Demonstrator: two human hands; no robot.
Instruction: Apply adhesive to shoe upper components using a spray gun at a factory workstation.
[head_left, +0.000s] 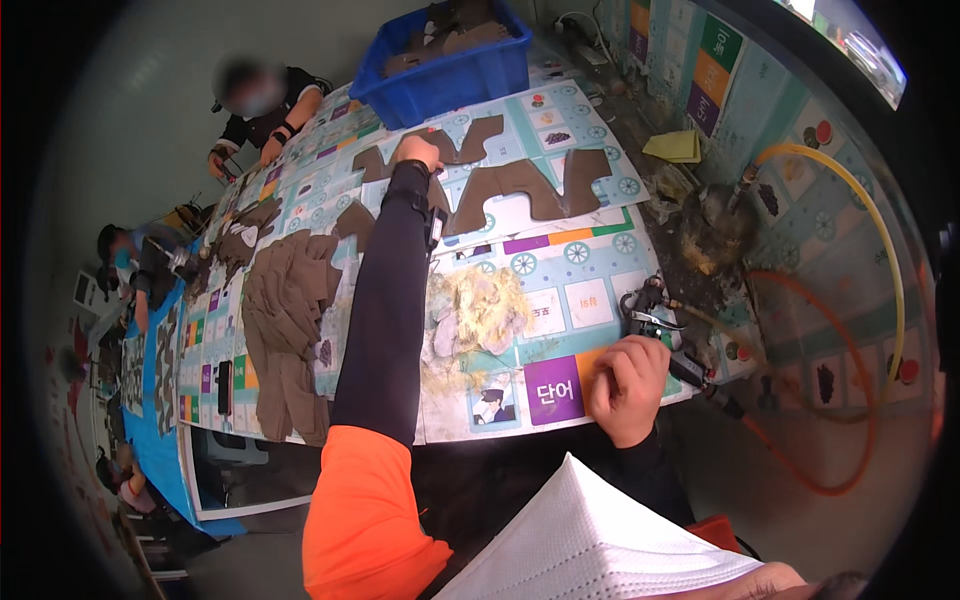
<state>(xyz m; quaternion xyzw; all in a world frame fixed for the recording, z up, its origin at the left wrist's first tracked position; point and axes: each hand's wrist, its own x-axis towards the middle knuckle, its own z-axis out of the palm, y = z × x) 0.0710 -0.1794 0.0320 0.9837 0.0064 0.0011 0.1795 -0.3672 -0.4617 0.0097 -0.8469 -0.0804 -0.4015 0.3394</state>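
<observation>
My left hand (416, 152) reaches far across the table, its fingers curled down onto the edge of a brown cut-out fabric piece (472, 140). More brown pieces (540, 185) lie spread in a row just to its right. My right hand (627, 385) rests as a loose fist on the table's near right edge, on a colourful printed mat (575, 255). A metal spray gun (652, 318) lies just beyond its knuckles; I see no grip on it. A patch smeared with yellowish glue (470, 320) lies between my arms.
A blue crate (450, 75) of brown pieces stands at the far end. A stack of brown pieces (290, 300) lies left. An orange hose (850, 400) and a yellow hose (880, 230) loop on the right. A person (262, 100) works at the far left; a phone (224, 387) lies near.
</observation>
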